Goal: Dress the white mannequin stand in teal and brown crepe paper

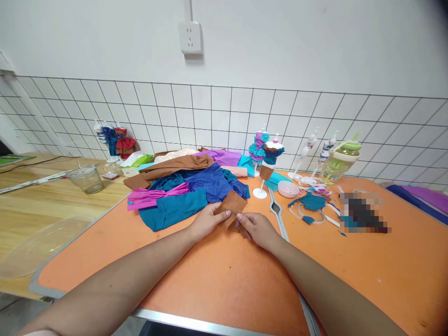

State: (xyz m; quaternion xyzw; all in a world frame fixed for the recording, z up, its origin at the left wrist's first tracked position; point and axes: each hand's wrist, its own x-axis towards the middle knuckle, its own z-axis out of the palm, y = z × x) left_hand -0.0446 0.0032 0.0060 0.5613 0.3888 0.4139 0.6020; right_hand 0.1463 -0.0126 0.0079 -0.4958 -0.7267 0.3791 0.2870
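Between my two hands is a piece of brown crepe paper (233,203), held above the orange table (217,275). My left hand (209,220) pinches it from the left, thumb on top. From the right, my right hand (256,227) pinches its lower part, where the paper looks folded or twisted. Just beyond my hands stands a small white dress form (260,192) wearing blue-green and brown ruffles. Left of my hands lies a heap of coloured crepe paper, with a teal sheet (175,210) and a blue sheet (210,182) nearest.
A pink dish (288,189), teal scraps (312,201) and a green-lidded bottle (341,161) stand or lie to the right. More decorated dress forms (259,147) line the wall. On the wooden table at left are a clear cup (89,179) and dressed forms (124,142).
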